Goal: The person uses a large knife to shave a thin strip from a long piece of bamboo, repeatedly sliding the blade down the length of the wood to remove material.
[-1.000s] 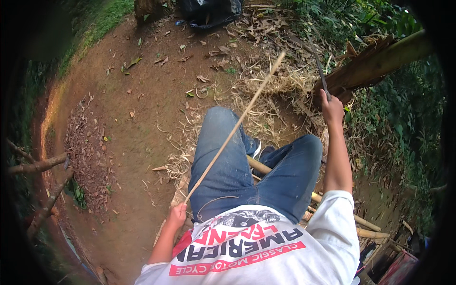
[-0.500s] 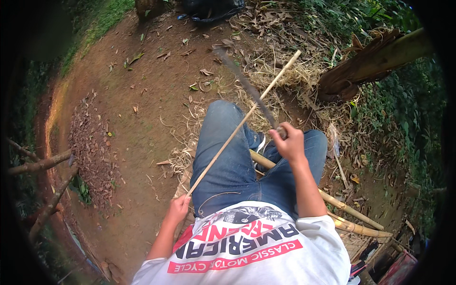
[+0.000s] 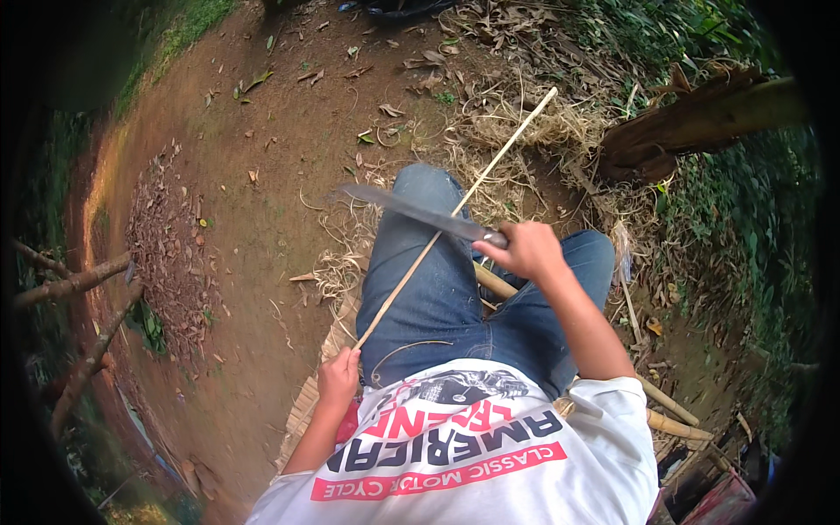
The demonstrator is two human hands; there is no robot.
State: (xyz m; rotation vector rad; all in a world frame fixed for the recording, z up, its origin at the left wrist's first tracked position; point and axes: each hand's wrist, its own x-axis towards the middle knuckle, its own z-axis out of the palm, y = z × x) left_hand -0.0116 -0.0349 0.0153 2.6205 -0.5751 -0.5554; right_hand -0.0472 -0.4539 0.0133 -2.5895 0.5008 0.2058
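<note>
1. Brown dirt ground (image 3: pixel 262 219), littered with dry leaves and pale shavings (image 3: pixel 341 262).
2. Right hand (image 3: pixel 525 249) grips a long knife (image 3: pixel 420 214), its blade apparently touching a thin bamboo strip (image 3: pixel 455 210).
3. Left hand (image 3: pixel 339 378) closes around the strip's lower end, beside the thigh.

pale yellow bamboo strip (image 3: pixel 437 241), grey steel blade (image 3: pixel 411 213), blue jeans (image 3: pixel 455 289), white shirt (image 3: pixel 472 455) with red-black print, reddish-brown dirt ground (image 3: pixel 262 175), tan dry shavings (image 3: pixel 516 122).
</note>
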